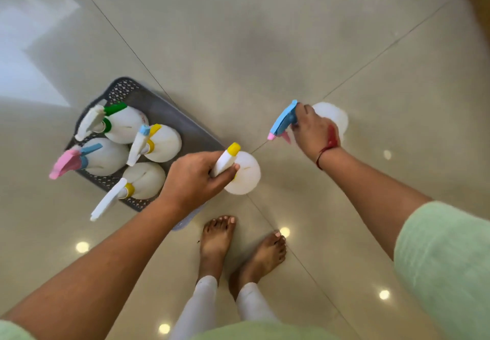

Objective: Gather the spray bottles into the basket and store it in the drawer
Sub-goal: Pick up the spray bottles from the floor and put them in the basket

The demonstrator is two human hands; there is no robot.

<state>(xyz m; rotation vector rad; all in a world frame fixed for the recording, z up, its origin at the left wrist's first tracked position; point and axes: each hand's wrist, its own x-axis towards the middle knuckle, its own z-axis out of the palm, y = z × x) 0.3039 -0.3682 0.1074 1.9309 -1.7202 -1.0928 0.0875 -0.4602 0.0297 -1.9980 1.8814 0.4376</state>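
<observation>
A grey perforated basket [169, 117] sits on the floor at the left, with several white spray bottles standing in it, among them a green-topped bottle [124, 125] and a pink-and-blue-topped bottle [106, 156]. My left hand [196, 178] grips the neck of a white bottle with a yellow cap [242, 174], held over the basket's right corner. My right hand [311, 130] grips a white bottle with a blue and pink trigger head [282, 121], out to the right above the floor. Its body [334, 115] shows beyond my fingers.
Glossy beige floor tiles [265, 48] with dark grout lines spread all around. My bare feet [238, 244] stand just below the basket's right corner. A brown wooden edge [477, 3] shows at the top right.
</observation>
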